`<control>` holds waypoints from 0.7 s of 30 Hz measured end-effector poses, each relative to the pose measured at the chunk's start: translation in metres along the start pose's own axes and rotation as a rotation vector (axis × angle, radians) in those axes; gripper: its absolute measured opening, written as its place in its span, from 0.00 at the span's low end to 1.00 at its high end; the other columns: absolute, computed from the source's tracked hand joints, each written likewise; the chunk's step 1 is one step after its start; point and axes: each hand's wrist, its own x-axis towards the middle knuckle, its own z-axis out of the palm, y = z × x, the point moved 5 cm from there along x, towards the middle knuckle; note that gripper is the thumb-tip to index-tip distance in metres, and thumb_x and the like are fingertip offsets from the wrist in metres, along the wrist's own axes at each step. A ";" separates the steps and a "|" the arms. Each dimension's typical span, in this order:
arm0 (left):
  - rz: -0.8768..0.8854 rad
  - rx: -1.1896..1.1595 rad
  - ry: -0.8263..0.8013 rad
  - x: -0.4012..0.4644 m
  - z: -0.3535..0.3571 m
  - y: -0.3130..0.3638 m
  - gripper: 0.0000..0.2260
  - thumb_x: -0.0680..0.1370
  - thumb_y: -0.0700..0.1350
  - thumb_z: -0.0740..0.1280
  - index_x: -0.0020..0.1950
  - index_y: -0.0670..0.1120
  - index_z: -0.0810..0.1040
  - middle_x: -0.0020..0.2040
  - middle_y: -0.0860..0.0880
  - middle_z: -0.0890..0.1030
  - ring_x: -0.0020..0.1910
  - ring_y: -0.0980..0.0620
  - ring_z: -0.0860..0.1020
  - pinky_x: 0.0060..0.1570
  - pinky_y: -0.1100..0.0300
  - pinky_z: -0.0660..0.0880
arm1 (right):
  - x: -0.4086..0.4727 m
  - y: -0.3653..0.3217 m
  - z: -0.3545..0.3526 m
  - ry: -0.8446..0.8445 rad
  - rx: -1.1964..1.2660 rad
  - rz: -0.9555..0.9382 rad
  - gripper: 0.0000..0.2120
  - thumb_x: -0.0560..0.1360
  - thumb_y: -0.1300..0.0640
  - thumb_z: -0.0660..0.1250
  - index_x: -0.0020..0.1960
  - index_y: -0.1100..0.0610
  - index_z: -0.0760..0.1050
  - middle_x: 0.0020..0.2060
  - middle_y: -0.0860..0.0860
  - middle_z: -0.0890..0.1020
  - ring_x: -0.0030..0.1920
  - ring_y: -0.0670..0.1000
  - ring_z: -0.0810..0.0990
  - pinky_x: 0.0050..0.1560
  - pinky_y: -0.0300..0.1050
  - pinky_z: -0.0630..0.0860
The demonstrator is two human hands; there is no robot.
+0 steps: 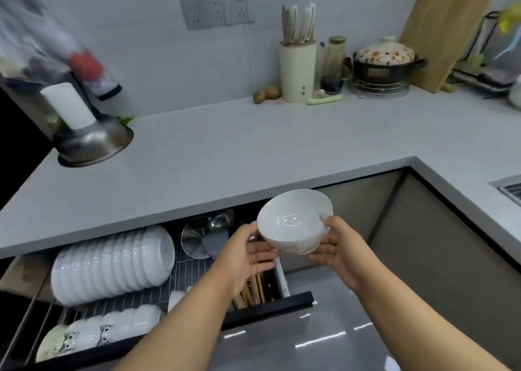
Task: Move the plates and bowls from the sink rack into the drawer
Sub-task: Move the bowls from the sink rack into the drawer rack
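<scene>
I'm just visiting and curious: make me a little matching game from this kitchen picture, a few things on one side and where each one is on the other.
Things:
1. white bowl
2. row of white bowls
3. steel basin
4. knife block

Places:
A. on the counter's left end
B. held between both hands
C. by the back wall
D. racked in the open drawer

Pairs: 1-B, 2-D, 3-A, 4-C

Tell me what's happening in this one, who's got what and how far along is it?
A person holds a small stack of white bowls between both hands, the left hand at its left side and the right hand under its right side. The stack hangs above the open drawer beneath the countertop. A row of white bowls on edge already sits in the drawer's wire rack, with a second row of patterned bowls nearer the front. The held stack is not yet set down.
</scene>
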 end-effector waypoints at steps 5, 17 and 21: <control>0.095 0.388 0.255 -0.001 -0.106 -0.008 0.06 0.82 0.52 0.57 0.53 0.55 0.73 0.52 0.52 0.76 0.55 0.52 0.74 0.56 0.55 0.70 | 0.038 0.037 0.040 0.043 -0.286 0.038 0.25 0.73 0.48 0.68 0.65 0.57 0.68 0.55 0.58 0.79 0.50 0.58 0.82 0.41 0.49 0.82; -0.003 1.256 0.372 0.006 -0.276 -0.075 0.28 0.81 0.59 0.53 0.78 0.47 0.56 0.76 0.46 0.61 0.75 0.47 0.57 0.74 0.52 0.53 | 0.094 0.119 0.144 0.026 -1.095 0.121 0.33 0.69 0.42 0.70 0.68 0.54 0.64 0.53 0.52 0.77 0.48 0.52 0.76 0.49 0.46 0.75; -0.045 1.370 0.319 -0.002 -0.304 -0.085 0.31 0.79 0.62 0.48 0.78 0.47 0.54 0.78 0.47 0.57 0.77 0.49 0.52 0.75 0.54 0.47 | 0.103 0.154 0.174 -0.055 -1.240 0.202 0.36 0.67 0.41 0.71 0.69 0.54 0.63 0.58 0.55 0.77 0.53 0.55 0.77 0.49 0.46 0.75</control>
